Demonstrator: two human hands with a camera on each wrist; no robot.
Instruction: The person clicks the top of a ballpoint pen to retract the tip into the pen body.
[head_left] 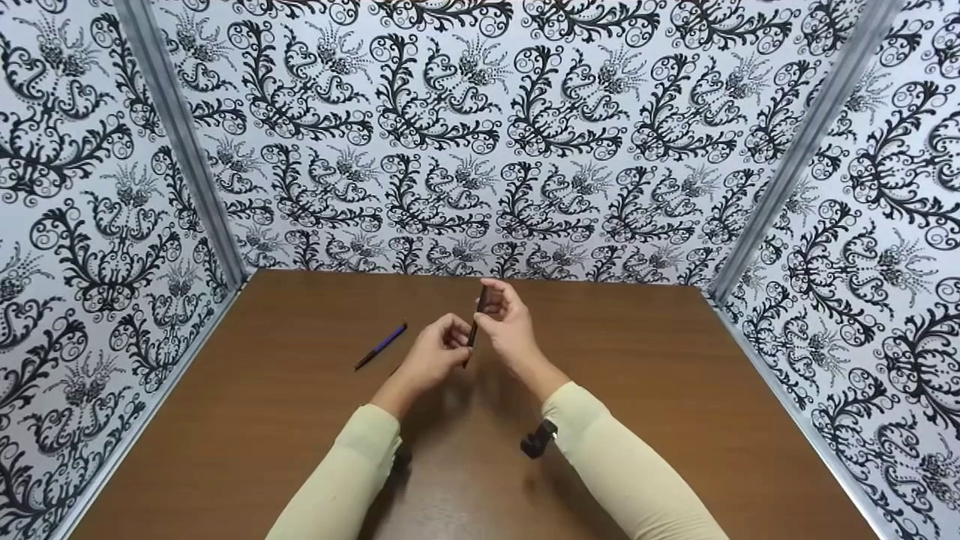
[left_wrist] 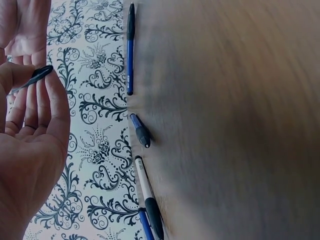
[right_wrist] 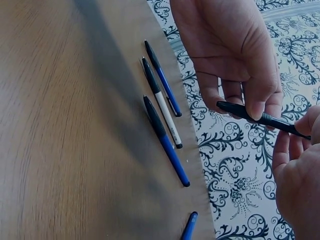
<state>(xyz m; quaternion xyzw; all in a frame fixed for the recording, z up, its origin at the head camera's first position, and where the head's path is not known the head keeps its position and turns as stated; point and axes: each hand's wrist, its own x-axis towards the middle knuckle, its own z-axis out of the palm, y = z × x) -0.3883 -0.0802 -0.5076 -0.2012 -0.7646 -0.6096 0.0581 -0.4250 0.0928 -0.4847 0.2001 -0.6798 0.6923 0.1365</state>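
Note:
A slim black pen (head_left: pixel 472 335) is held up at a slant between both hands over the table. My left hand (head_left: pixel 436 351) pinches its lower part with thumb and fingers. Higher on the same pen, my right hand (head_left: pixel 510 326) grips with the thumb, its fingertips reaching the top end. Seen from the right wrist, the black pen (right_wrist: pixel 235 109) runs from the left hand (right_wrist: pixel 230 45) to the right hand (right_wrist: pixel 302 185). In the left wrist view its dark end (left_wrist: pixel 45 73) shows at the left hand (left_wrist: pixel 35 165).
A blue pen with a black grip (head_left: pixel 381 346) lies on the brown table (head_left: pixel 300 435), left of the hands. The right wrist view shows several pens lying there, including a white pen (right_wrist: pixel 165 112) and a blue pen (right_wrist: pixel 172 155). Patterned walls (head_left: pixel 465 135) surround the table's back and sides.

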